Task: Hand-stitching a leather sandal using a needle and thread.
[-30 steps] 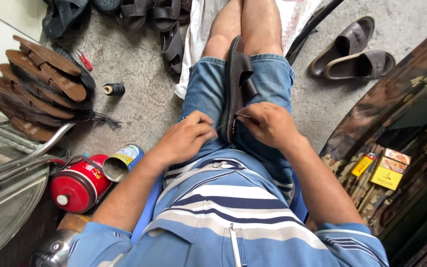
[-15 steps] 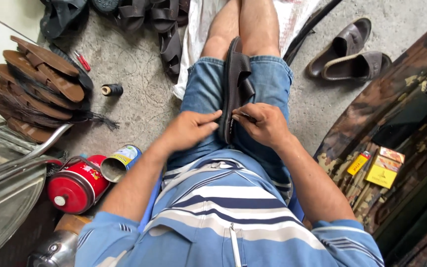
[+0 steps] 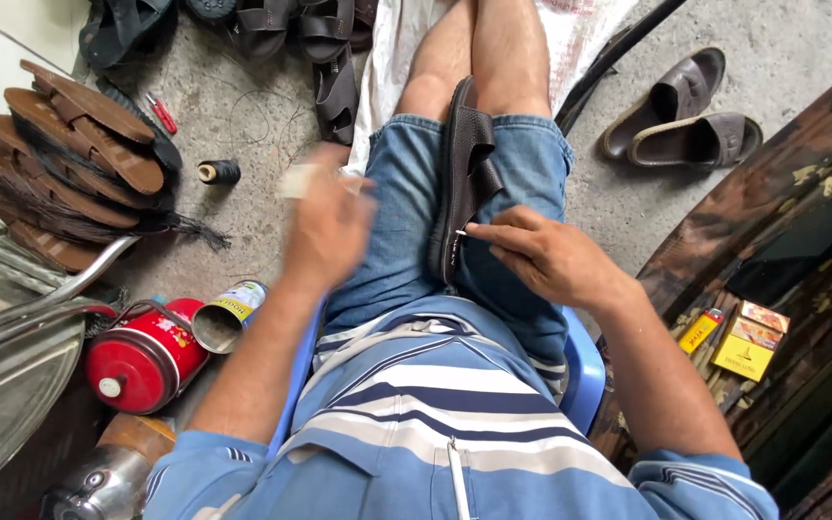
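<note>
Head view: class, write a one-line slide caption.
Right hand works at a dark brown sandal between the knees; left hand lifts, blurred.

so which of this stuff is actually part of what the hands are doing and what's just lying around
In use:
dark brown sandal clamped between the knees
right hand at its edge
left hand, raised, blurred

Lying about:
sandal pair
stacked soles
thread spool
red canister

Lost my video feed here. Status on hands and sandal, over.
Left hand raised, blurred, grip unclear. Right hand pinching a small tool at the sandal clamped between the knees. Nothing in the way.
</note>
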